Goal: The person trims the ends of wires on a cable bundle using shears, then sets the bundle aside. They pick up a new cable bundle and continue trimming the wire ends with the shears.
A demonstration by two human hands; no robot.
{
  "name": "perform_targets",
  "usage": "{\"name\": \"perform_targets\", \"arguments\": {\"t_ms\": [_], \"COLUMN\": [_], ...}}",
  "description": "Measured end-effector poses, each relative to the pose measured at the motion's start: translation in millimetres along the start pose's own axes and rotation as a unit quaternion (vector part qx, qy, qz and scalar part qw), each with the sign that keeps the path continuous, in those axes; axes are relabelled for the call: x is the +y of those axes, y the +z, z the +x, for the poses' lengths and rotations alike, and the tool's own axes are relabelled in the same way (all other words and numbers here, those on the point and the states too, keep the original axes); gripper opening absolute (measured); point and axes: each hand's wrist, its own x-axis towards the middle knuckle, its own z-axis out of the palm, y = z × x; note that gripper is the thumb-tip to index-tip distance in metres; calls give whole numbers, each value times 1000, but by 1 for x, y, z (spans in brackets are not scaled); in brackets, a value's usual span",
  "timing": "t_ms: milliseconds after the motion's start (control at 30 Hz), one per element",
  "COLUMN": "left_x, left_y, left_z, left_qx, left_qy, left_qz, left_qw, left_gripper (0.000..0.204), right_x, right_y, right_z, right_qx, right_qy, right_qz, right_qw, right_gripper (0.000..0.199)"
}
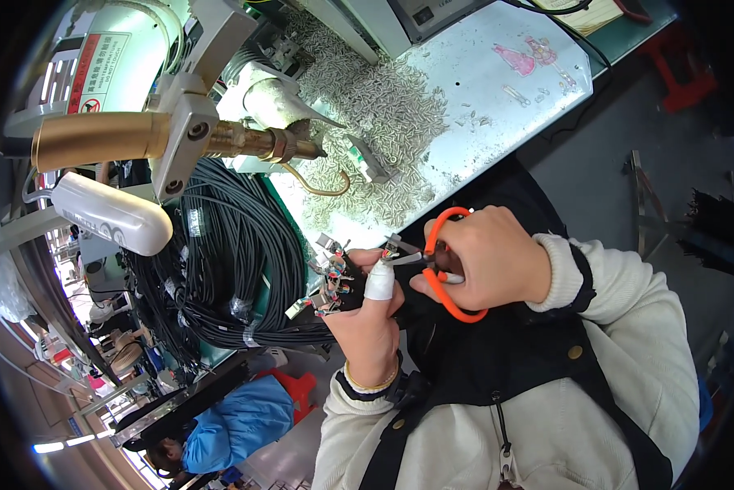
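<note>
My left hand [365,333] is closed around a bunch of black cable ends [352,282], which carry small metal connectors and coloured wires. White tape [378,282] wraps its thumb. In my right hand [502,255] is a pair of scissors [434,224] with orange loop handles. Their blades point left and meet a single connector [390,247] just above the taped thumb. Whether the blades touch the wires or the metal there, I cannot tell. Something small and white shows beside the right fingers, partly hidden.
A soldering iron [244,140] in a clamp juts over a worktop [481,90] strewn with metal clippings [367,98]. Coiled black cables [249,306] lie left of my hands. A person in blue [240,425] sits at lower left. A red stool [681,69] stands at upper right.
</note>
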Motion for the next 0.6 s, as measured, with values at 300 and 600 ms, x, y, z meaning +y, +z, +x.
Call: {"name": "perform_targets", "arguments": {"t_ms": [300, 600], "left_x": [4, -3], "left_y": [-5, -4], "left_z": [14, 82], "left_qx": [-25, -98], "left_qy": [-50, -175], "left_qz": [-42, -191], "left_qw": [998, 961], "left_gripper": [11, 11], "right_x": [8, 8], "right_y": [19, -5], "right_z": [4, 40], "right_qx": [38, 190], "right_qy": [-18, 6], "right_qz": [13, 177], "right_qw": [999, 966], "right_gripper": [27, 21]}}
